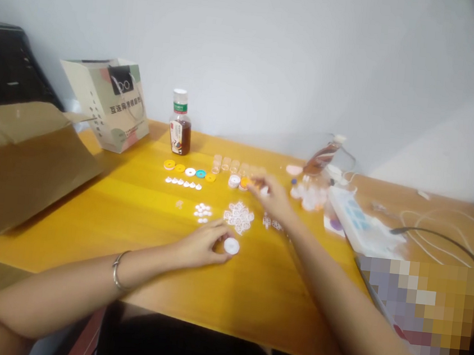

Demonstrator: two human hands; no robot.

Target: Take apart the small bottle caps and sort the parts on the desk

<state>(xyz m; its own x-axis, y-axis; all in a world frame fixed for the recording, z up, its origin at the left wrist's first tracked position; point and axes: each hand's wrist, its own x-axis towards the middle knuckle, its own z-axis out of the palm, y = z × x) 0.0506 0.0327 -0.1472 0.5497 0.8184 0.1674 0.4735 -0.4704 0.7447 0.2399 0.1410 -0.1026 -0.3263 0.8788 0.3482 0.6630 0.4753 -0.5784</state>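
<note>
Over the yellow wooden table point(128, 205), near centre, the left hand point(203, 245) pinches a white disc point(232, 246), its round face and axis aimed toward the wearer. Farther right, the right hand point(273, 197) is at an orange disc point(243, 184); its grip is unclear.

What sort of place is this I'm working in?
Probably an indoor desk or worktable: a wood-coloured table against a plain wall, with a row of round discs and a pile of small white parts.

White disc point(232, 246): I see it round, edge held by left hand point(204, 246)
Orange disc point(243, 183): blurred to me, at right hand point(276, 198)
</note>
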